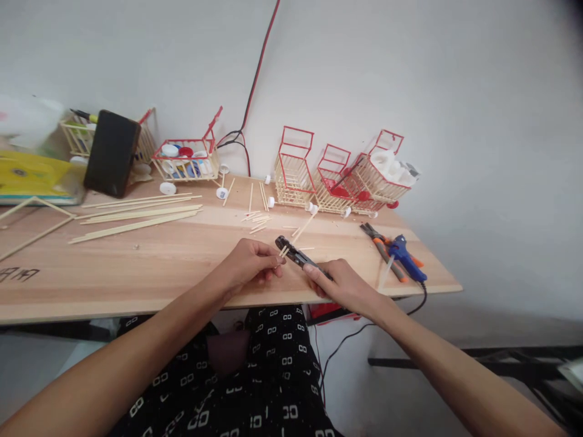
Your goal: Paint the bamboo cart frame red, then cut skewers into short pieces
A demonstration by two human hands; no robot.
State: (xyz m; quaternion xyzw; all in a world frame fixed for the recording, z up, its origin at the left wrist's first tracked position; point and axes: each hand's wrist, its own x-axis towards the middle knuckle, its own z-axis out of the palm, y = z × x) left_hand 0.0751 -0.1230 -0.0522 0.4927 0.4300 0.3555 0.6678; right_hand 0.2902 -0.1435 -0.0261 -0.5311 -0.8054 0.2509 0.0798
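My left hand [252, 264] pinches thin wooden sticks [283, 251] between thumb and fingers, near the table's front edge. Wrapped around the handles of black pliers [298, 256] is my right hand [339, 280]. The jaws of the pliers point up and left and meet the sticks just beyond my left fingertips; whether they bite into the wood I cannot tell. A longer stick [306, 227] slants away behind the jaws. Several short cut pieces [259, 220] lie on the wood a little farther back.
Long sticks [136, 221] lie at left on the wooden table [182, 273], beside a dark phone-like slab [112, 153]. Small stick-built carts [294, 176] stand along the wall, one holding bottle caps [184, 155]. Orange-handled pliers [387, 252] and a blue glue gun [407, 258] lie at right.
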